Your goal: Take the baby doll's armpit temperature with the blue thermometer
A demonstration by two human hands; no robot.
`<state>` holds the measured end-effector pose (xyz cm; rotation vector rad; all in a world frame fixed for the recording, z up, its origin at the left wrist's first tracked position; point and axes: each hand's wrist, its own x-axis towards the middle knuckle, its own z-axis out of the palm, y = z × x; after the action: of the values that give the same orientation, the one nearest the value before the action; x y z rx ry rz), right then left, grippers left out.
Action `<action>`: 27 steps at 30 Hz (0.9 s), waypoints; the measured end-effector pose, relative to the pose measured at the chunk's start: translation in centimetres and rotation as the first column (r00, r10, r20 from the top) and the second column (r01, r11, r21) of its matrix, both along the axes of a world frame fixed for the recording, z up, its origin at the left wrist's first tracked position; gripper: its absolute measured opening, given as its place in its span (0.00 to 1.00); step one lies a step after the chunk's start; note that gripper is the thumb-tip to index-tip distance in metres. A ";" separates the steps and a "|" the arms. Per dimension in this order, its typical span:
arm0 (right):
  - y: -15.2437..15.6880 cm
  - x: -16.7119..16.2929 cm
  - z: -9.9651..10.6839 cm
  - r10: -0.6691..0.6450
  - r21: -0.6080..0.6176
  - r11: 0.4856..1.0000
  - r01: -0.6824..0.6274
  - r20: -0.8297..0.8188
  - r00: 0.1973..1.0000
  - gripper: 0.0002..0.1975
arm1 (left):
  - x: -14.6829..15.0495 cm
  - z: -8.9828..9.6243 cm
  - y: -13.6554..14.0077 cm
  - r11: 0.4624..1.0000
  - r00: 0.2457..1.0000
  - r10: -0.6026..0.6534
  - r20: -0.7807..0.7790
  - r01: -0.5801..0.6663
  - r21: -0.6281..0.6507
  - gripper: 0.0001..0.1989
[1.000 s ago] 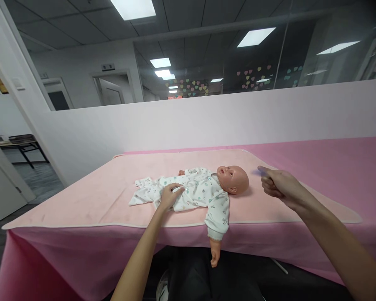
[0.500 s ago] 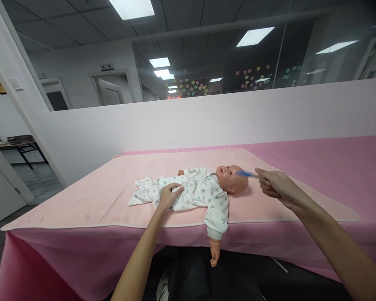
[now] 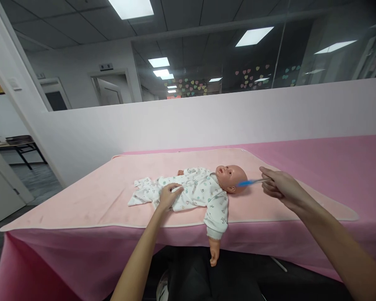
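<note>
1. Doll [image 3: 201,189] lies on its back on the peach mat [image 3: 87,196]
2. Left hand [image 3: 170,195] rests on its outfit [image 3: 193,197]; cannot tell if fingers pinch cloth
3. Right hand [image 3: 276,184] clasps a blue-tipped stick [image 3: 250,182] at its head [image 3: 234,174]

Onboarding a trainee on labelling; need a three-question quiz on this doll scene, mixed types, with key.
1. Multiple choice: how is the blue-tipped tool held? A) in the left hand; B) in the right hand; C) in both hands.
2. Fill in: the left hand rests on the printed ____ of the doll.
3. True or false: the doll lies face down.

Key:
1. B, in the right hand.
2. Clothes.
3. False; it lies on its back on the peach mat.
</note>
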<state>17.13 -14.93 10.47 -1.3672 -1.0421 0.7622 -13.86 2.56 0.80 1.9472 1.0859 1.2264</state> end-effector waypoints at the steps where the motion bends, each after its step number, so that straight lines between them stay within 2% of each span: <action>1: 0.1 0.0 0.0 0.004 -0.007 1.000 -0.004 0.004 1.000 0.25 | 0.0 0.0 0.0 1.000 1.000 -0.003 -0.001 0.003 -0.001 0.13; 10: 1.3 0.5 -1.7 -0.013 -0.012 1.000 0.014 0.076 0.997 0.25 | 0.0 -0.1 0.1 1.000 1.000 -0.002 -0.004 0.002 0.012 0.12; 14: 1.4 0.3 -1.7 -0.037 -0.009 0.999 0.038 0.104 0.994 0.25 | 0.0 0.0 0.0 1.000 1.000 0.003 0.001 -0.003 0.006 0.12; 22: 0.9 -0.4 -1.2 0.075 -0.029 0.997 -0.073 0.083 0.994 0.25 | 0.0 0.0 -0.1 1.000 1.000 0.011 0.005 -0.011 -0.002 0.12; 27: 1.5 0.0 -1.9 0.013 -0.032 0.999 -0.004 0.292 0.956 0.24 | 0.0 -0.1 0.0 1.000 1.000 0.006 0.004 -0.006 0.000 0.12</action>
<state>17.17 -13.43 8.54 -1.5343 -1.2710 0.5940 -13.82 2.55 0.72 1.9421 1.0909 1.2322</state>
